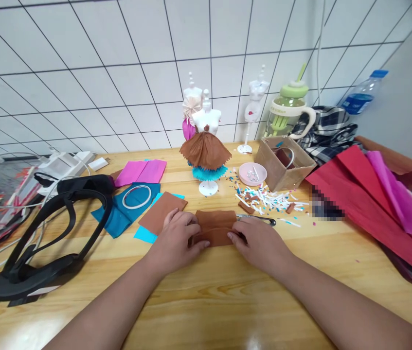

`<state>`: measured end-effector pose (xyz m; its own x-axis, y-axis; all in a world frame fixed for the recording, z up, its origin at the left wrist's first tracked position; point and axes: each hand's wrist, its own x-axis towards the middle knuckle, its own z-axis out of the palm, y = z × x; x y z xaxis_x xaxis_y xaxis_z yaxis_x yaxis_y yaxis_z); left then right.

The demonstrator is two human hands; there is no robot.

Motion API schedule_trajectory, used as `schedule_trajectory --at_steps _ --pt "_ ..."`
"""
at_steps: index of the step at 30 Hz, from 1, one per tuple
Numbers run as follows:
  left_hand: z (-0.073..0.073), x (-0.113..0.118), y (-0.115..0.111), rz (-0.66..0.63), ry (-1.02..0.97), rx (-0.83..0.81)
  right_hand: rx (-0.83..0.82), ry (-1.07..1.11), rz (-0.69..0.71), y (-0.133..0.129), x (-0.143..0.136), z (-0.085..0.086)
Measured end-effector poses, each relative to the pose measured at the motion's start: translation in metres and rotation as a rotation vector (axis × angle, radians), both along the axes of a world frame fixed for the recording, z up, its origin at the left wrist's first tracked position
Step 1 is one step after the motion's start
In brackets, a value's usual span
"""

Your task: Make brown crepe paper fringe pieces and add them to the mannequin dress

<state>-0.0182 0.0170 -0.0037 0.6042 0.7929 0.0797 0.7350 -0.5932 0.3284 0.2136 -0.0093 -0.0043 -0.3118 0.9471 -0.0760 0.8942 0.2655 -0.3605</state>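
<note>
Between my two hands a piece of brown crepe paper lies on the wooden table, its near edge folded over. My left hand is closed on the paper's left end, the thumb along the near edge. At the right end, my right hand pinches the same fold between thumb and curled fingers. Just behind the right hand lies a pair of small scissors, partly hidden by it. Beside my left hand rests a flat brown paper piece over a light blue sheet.
A small dress form with a brown pleated skirt stands behind; another white form is farther right. Paper scraps, a pink dish and a cardboard box sit right. A black headset strap lies left, red paper far right.
</note>
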Motion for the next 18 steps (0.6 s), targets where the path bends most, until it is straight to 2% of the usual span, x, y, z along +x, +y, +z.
schedule_trajectory --at_steps 3,6,7,9,11,15,18 --pt "0.001 -0.002 -0.001 0.030 0.009 0.046 0.011 -0.029 -0.001 -0.001 -0.001 -0.001" --pt "0.008 -0.004 -0.005 0.072 -0.079 0.167 0.011 -0.024 0.017 -0.002 0.000 -0.002" --pt "0.010 -0.004 -0.006 0.037 -0.114 0.212 0.013 -0.016 0.028 -0.002 0.000 -0.002" --pt "0.015 -0.002 -0.010 -0.138 -0.125 0.240 0.019 0.000 0.041 -0.001 0.000 -0.003" --pt "0.017 0.003 -0.012 -0.289 -0.027 0.159 0.018 0.009 0.045 0.000 0.000 -0.003" --pt "0.015 0.012 -0.014 -0.260 0.124 -0.026 0.019 -0.002 0.050 -0.002 0.000 -0.004" --pt "0.015 0.015 -0.014 -0.261 0.157 -0.020 0.032 -0.025 -0.012 -0.004 0.001 -0.002"
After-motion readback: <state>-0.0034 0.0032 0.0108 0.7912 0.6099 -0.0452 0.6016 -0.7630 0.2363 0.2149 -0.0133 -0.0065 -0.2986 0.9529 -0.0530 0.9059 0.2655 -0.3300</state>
